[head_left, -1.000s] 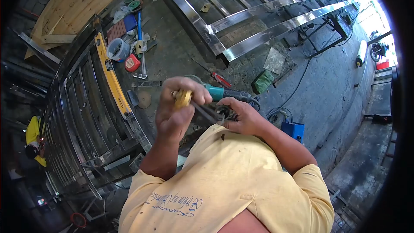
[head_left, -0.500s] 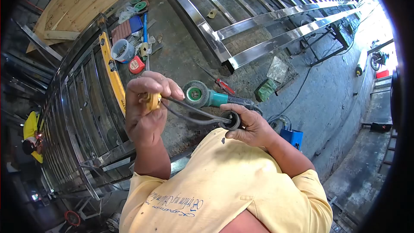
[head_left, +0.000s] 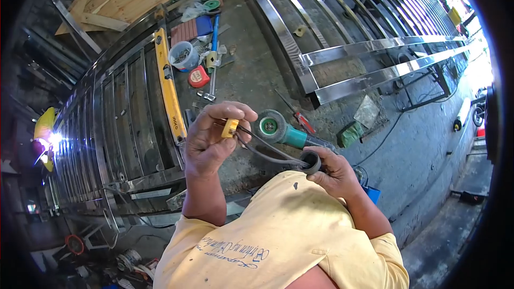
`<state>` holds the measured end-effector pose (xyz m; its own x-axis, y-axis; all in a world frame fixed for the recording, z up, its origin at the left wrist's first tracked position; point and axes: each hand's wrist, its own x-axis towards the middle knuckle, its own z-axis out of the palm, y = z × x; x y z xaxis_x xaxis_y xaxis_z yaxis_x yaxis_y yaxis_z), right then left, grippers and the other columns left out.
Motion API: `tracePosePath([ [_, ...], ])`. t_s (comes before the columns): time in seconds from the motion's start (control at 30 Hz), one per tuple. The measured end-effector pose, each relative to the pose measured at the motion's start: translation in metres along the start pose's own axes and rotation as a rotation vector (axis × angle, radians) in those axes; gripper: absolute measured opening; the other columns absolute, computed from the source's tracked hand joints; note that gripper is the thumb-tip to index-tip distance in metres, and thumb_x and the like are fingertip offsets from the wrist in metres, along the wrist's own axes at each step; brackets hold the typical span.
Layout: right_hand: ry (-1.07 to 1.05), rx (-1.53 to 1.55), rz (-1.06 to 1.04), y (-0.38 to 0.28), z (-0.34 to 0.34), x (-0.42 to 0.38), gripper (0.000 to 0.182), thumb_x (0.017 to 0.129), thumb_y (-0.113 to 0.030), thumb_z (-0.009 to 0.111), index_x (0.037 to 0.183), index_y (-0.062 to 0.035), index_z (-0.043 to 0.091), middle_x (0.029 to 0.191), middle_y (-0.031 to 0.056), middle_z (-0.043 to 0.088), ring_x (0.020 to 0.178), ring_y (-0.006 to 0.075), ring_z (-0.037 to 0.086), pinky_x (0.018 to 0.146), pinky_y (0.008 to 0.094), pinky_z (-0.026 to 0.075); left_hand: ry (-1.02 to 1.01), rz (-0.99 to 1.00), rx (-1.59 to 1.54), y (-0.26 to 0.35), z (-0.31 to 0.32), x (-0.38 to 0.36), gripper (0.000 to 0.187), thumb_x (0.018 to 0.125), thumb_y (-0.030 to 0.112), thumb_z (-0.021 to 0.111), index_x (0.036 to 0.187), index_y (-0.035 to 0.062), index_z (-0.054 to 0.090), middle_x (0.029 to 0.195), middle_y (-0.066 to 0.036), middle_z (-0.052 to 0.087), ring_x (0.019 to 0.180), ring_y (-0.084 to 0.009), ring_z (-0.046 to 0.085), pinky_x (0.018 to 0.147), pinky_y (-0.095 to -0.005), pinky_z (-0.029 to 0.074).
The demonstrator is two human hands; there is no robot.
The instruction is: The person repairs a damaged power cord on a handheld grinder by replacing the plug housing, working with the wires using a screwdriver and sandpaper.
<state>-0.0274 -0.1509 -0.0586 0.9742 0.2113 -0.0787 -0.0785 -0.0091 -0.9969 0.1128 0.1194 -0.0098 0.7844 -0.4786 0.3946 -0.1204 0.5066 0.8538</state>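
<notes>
My left hand (head_left: 214,139) is closed in a pinch on a small yellow plug insert (head_left: 230,128). Two dark wires (head_left: 267,147) run from the insert, curving right into a black round plug housing (head_left: 310,161). Wrapped around that housing, my right hand (head_left: 334,171) holds it with its hollow end facing up and left. Just beyond the hands, an angle grinder (head_left: 292,136) with a green body and a grey disc lies on the work surface.
A yellow spirit level (head_left: 168,85), a red tape measure (head_left: 198,77) and a bucket of small parts (head_left: 183,56) lie ahead left. Shiny metal frames (head_left: 364,48) stand on both sides. A red-handled tool (head_left: 304,121) lies beyond the grinder. Bright welding light (head_left: 55,138) glows near a person in yellow (head_left: 45,124).
The view has shifted, so the scene sits further right and lower. Both hands keep their hold on the insert and housing. A bright welding flash now shows at far left.
</notes>
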Motion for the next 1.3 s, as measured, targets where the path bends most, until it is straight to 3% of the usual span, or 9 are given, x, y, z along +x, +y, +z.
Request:
tracePosePath([
  [0.17,-0.025,-0.051,0.074,-0.008,-0.006,-0.001,0.058,0.088,-0.013,0.079,0.138,0.0004,0.053,0.092,0.003,0.068,0.086,0.0083,0.062,0.08,0.0252,0.051,0.008,-0.043,-0.069,-0.01,-0.002,0.001,0.044,0.088,0.005,0.059,0.131,-0.0008,0.049,0.126,-0.032,0.058,0.091,-0.0175,0.063,0.08,-0.0263,0.054],
  [0.33,-0.016,-0.038,-0.044,-0.009,-0.004,0.002,0.056,0.088,-0.009,0.078,0.137,-0.0002,0.053,0.096,0.0047,0.071,0.09,0.0111,0.066,0.083,0.0269,0.052,-0.021,-0.031,-0.06,-0.013,-0.009,-0.005,0.041,0.085,0.002,0.058,0.126,-0.0011,0.052,0.133,-0.034,0.052,0.093,-0.0186,0.063,0.079,-0.0266,0.054],
  [0.47,-0.003,-0.004,-0.004,-0.011,0.0,0.002,0.054,0.088,-0.005,0.076,0.137,-0.0007,0.053,0.099,0.0062,0.072,0.091,0.0127,0.068,0.086,0.0282,0.053,-0.054,0.047,-0.021,-0.005,0.003,-0.002,0.043,0.082,-0.008,0.051,0.124,-0.0016,0.056,0.126,-0.026,0.057,0.098,-0.0194,0.063,0.087,-0.0309,0.054],
  [0.7,-0.081,0.001,-0.146,-0.009,-0.004,0.002,0.052,0.09,-0.002,0.073,0.138,-0.0011,0.052,0.111,0.0105,0.073,0.101,0.0162,0.07,0.09,0.0294,0.053,-0.056,0.098,-0.104,-0.001,0.015,-0.004,0.043,0.085,-0.003,0.062,0.127,-0.0035,0.052,0.127,-0.029,0.057,0.099,-0.0194,0.064,0.088,-0.0307,0.054],
  [0.8,-0.109,0.129,-0.111,-0.007,-0.001,0.001,0.05,0.091,-0.002,0.071,0.138,-0.0013,0.052,0.119,0.0122,0.071,0.107,0.0179,0.069,0.093,0.0302,0.052,-0.057,0.094,-0.125,-0.001,0.019,-0.007,0.041,0.087,-0.002,0.065,0.125,-0.004,0.053,0.128,-0.031,0.057,0.098,-0.0178,0.064,0.088,-0.0301,0.054],
  [0.9,-0.103,0.061,-0.111,-0.014,0.001,0.003,0.05,0.092,-0.004,0.071,0.137,-0.0017,0.052,0.124,0.0131,0.069,0.113,0.0194,0.067,0.096,0.0311,0.051,0.036,0.046,-0.072,0.004,0.034,-0.011,0.039,0.087,0.009,0.076,0.12,0.0016,0.057,0.118,-0.031,0.062,0.086,-0.0196,0.069,0.076,-0.0286,0.057],
  [1.03,-0.128,0.177,-0.086,-0.013,-0.001,0.001,0.047,0.092,-0.003,0.07,0.135,-0.0004,0.053,0.126,0.0143,0.068,0.113,0.0196,0.066,0.097,0.0322,0.05,-0.022,0.076,-0.088,0.004,0.041,-0.007,0.034,0.087,0.01,0.076,0.117,0.0046,0.06,0.116,-0.031,0.063,0.084,-0.0198,0.07,0.069,-0.0275,0.059],
  [1.13,-0.113,0.227,-0.086,-0.012,0.0,0.0,0.046,0.092,0.0,0.069,0.135,0.0009,0.053,0.124,0.0142,0.068,0.112,0.0193,0.067,0.096,0.0319,0.051,-0.128,0.097,-0.063,0.002,0.031,-0.006,0.038,0.088,-0.004,0.063,0.124,-0.0008,0.057,0.126,-0.03,0.059,0.098,-0.0177,0.064,0.086,-0.0292,0.054],
  [1.3,-0.077,0.056,-0.009,-0.013,-0.004,-0.001,0.047,0.09,-0.001,0.072,0.134,0.0015,0.054,0.113,0.0102,0.071,0.102,0.0162,0.068,0.089,0.0294,0.053,-0.065,-0.036,-0.095,-0.002,0.027,-0.007,0.05,0.084,-0.004,0.063,0.133,0.0004,0.05,0.131,-0.028,0.058,0.104,-0.0176,0.059,0.092,-0.0327,0.051],
])
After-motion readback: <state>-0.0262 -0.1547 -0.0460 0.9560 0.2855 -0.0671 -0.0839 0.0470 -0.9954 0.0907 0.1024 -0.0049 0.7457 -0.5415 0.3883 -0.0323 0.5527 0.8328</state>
